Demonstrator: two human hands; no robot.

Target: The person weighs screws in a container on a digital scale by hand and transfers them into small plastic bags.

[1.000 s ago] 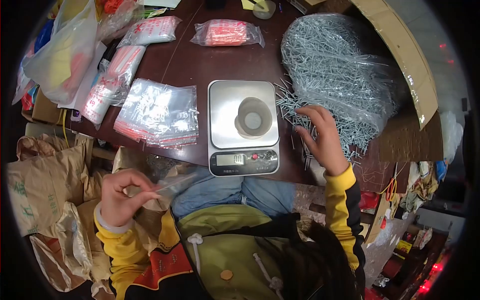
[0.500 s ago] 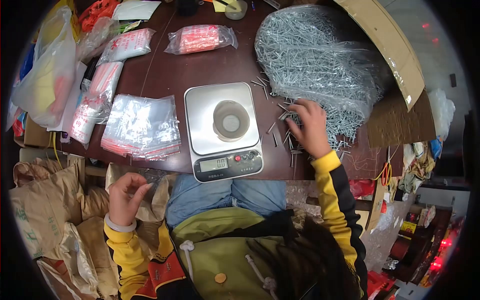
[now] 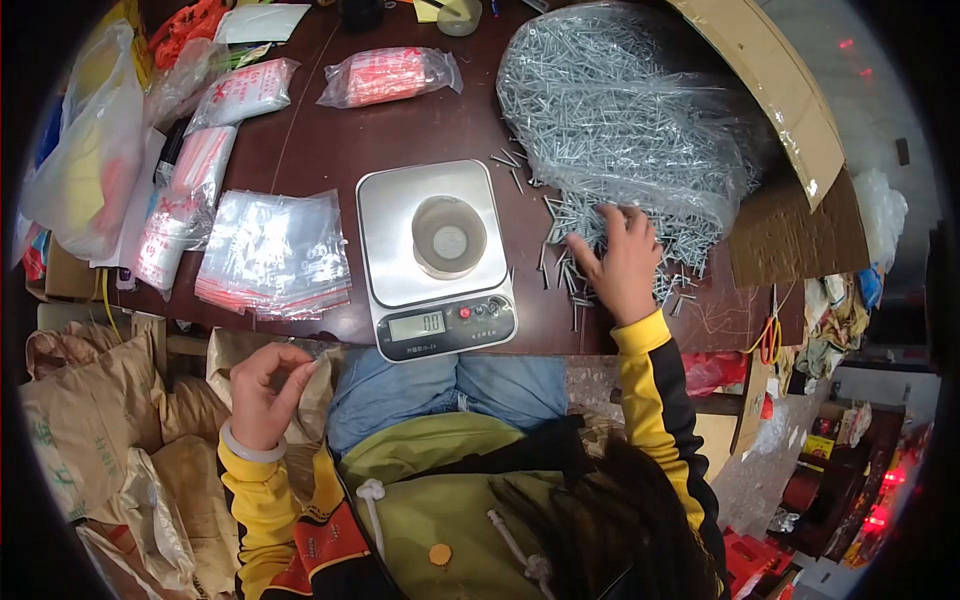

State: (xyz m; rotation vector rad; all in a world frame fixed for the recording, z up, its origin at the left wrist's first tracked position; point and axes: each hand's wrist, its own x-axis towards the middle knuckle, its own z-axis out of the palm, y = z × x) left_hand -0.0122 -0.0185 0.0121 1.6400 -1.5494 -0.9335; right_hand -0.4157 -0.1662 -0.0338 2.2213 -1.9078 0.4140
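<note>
My right hand (image 3: 625,268) rests on loose screws (image 3: 585,215) that spill from a large clear plastic bag of screws (image 3: 630,110); its fingers are spread, and no screw shows in its grasp. Off the table's front edge, above the lap, my left hand (image 3: 268,395) is curled, thumb close to the fingertips, with nothing visible in it. Between the hands stands a digital scale (image 3: 430,290), its display seeming to show zero. On its steel plate sits an open round cup (image 3: 449,238); no screws show inside.
Flat clear zip bags (image 3: 275,250) lie left of the scale. Packs of bags (image 3: 390,77) lie behind and at the far left, beside a white carrier bag (image 3: 90,150). A cardboard box flap (image 3: 795,230) borders the screws; scissors (image 3: 770,338) hang at the right edge.
My right hand has shifted slightly down over the loose screws, which have moved a little. My left hand has moved slightly right and down. The whole view has shifted slightly.
</note>
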